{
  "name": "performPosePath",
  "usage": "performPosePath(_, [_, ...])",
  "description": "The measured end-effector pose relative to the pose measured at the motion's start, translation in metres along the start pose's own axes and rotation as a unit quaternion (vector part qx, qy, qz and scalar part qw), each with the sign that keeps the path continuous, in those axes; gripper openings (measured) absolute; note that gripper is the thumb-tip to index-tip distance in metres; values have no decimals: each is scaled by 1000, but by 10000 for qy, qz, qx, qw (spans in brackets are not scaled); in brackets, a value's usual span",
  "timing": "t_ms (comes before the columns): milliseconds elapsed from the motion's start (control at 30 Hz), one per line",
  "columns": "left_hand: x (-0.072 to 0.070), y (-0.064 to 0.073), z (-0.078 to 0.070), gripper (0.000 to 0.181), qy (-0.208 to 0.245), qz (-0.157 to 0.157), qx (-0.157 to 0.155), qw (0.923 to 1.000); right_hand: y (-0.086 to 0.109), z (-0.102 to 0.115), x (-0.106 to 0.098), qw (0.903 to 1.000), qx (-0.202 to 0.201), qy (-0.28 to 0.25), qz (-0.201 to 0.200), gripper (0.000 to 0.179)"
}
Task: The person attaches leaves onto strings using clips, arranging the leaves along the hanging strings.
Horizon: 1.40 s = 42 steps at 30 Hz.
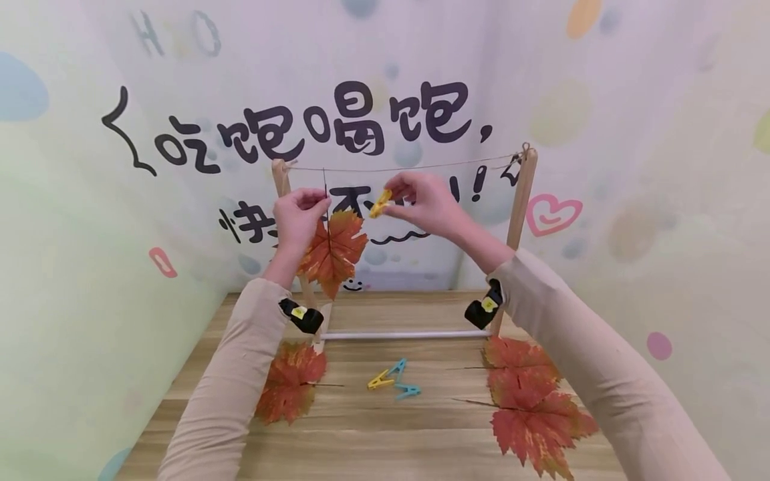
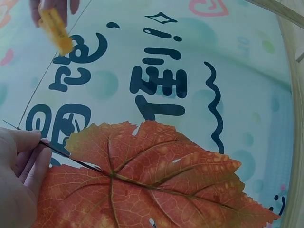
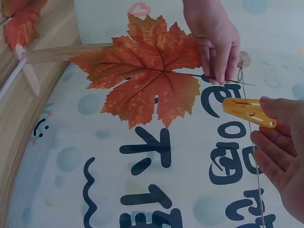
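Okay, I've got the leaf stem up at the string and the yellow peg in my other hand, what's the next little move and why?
Probably bring the yellow peg across to the stem and clip it over the string. The left hand pinches the stem of the leaf right at the string, while the right hand holds the peg just beside it, not yet on the line.

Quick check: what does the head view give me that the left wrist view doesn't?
Only the head view shows the wooden rack, the tabletop, loose pegs and spare leaves lying there. Only the left wrist view shows close up the left hand pinching the leaf's stem. Both show the held leaf, the string and the yellow peg in the right hand.
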<state>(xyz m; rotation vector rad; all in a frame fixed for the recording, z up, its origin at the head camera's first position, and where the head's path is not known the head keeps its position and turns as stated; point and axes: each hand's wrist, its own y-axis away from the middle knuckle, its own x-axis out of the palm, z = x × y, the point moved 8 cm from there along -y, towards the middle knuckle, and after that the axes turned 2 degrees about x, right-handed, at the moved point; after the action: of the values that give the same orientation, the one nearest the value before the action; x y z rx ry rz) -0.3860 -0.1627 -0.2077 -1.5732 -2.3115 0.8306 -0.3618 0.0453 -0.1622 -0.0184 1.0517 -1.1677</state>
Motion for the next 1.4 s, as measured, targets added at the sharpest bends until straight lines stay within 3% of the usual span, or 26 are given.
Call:
performPosePath(233, [2, -4, 1, 20, 121, -99, -179, 9997, -21, 6, -9, 9976, 214, -448, -477, 31])
performPosePath(533, [6, -7, 9, 21, 168, -108, -332, 9992, -46, 14, -11, 9914, -43, -559, -1184, 30])
performPosePath(767, [6, -7, 13, 21, 234, -109, -433, 9987, -62, 13, -1, 9917, 27, -240, -1265, 23])
performPosePath(1133, [7, -14, 16, 23, 200, -89, -509, 9985, -73, 13, 5, 9853, -24, 10, -1707, 19])
performPosePath(1400, [6, -13, 17, 21, 382, -92, -555, 9977, -72, 22, 8, 9815, -382, -278, -1855, 17])
